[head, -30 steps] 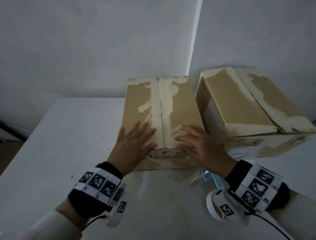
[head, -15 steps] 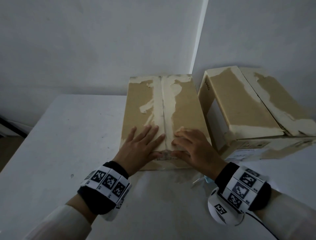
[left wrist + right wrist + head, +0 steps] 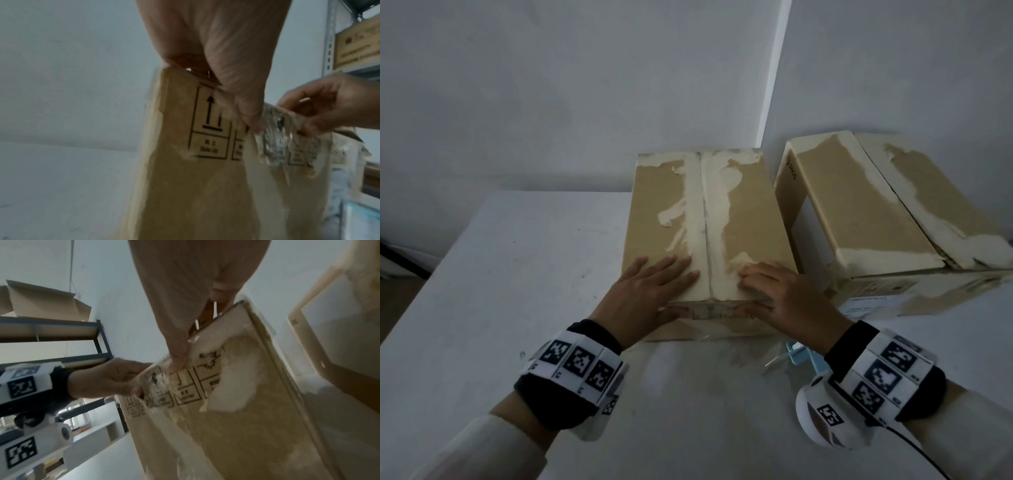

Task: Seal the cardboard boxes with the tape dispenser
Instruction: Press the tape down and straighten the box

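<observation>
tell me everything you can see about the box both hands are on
The cardboard box is brown, long and closed, lying flat on the white table beside a second box. Pale torn patches run along its centre seam. The near end face carries printed handling symbols, with clear tape crinkled over them. The left hand and right hand rest on its near top edge, thumbs pressing the tape down.

Two cardboard boxes on table (image 3: 524, 274), both against the back wall — near box (image 3: 705, 219) centre, second box (image 3: 876, 219) just beside it on the right, angled. Left hand (image 3: 650, 294) and right hand (image 3: 787, 294) on near box's front top edge, either side of centre seam. Tape dispenser (image 3: 803, 359) on table in front of near box — under right wrist.
</observation>
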{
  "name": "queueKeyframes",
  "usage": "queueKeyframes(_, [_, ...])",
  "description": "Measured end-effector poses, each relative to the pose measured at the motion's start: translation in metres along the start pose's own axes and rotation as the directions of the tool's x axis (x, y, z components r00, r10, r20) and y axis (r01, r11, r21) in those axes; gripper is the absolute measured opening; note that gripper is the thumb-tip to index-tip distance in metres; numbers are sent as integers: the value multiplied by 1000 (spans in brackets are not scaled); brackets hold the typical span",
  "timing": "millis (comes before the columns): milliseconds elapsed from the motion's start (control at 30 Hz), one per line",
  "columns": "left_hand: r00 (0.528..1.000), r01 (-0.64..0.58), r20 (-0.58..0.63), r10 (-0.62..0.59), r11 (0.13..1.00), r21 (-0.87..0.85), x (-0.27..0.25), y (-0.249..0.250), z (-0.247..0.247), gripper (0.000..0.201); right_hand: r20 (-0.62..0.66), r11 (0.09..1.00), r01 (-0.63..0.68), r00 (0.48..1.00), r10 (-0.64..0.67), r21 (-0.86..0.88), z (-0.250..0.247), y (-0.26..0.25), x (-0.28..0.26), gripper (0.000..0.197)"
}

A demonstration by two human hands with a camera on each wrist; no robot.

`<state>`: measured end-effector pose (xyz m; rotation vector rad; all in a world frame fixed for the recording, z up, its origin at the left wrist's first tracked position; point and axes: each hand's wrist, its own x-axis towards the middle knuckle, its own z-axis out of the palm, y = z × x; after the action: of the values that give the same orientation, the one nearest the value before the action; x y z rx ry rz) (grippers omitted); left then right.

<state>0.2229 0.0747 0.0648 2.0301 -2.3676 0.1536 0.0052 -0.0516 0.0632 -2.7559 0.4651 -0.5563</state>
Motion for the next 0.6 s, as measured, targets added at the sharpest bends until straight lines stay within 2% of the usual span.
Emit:
queueKeyframes(67, [999, 32, -14, -33, 999, -27, -8, -8, -2, 56, -15, 994, -76, 997, 78, 72, -8, 5, -7, 33])
queueKeyframes(167, [992, 115, -46, -121, 986, -117, -23, -16, -4, 57, -40, 986, -149, 988, 152, 68, -15, 13, -18, 28])
queueKeyframes(267, [982, 153, -81, -172, 968, -197, -31, -18, -6, 56, -46, 975, -208, 976, 212, 73, -20, 16, -28, 39])
queueKeyframes(333, [977, 165, -103, -186, 968, -190, -31, -16, -9, 57, -44, 973, -216, 975, 220, 78, -21, 15, -27, 54])
queueKeyframes(400, [979, 176, -76, -190, 971, -164, -25, -13, -11, 65, -70, 980, -189, 979, 194, 64, -20, 14, -21, 63])
queueKeyframes(467, [981, 179, -51, -190, 970, -167, -15, -8, -13, 71, -85, 987, -158, 984, 159, 23, -16, 13, -13, 64])
queueKeyframes(600, [984, 145, -66, -167, 956, -256, -4, -6, -11, 62, -34, 990, -142, 989, 142, 7, -8, 19, -10, 55])
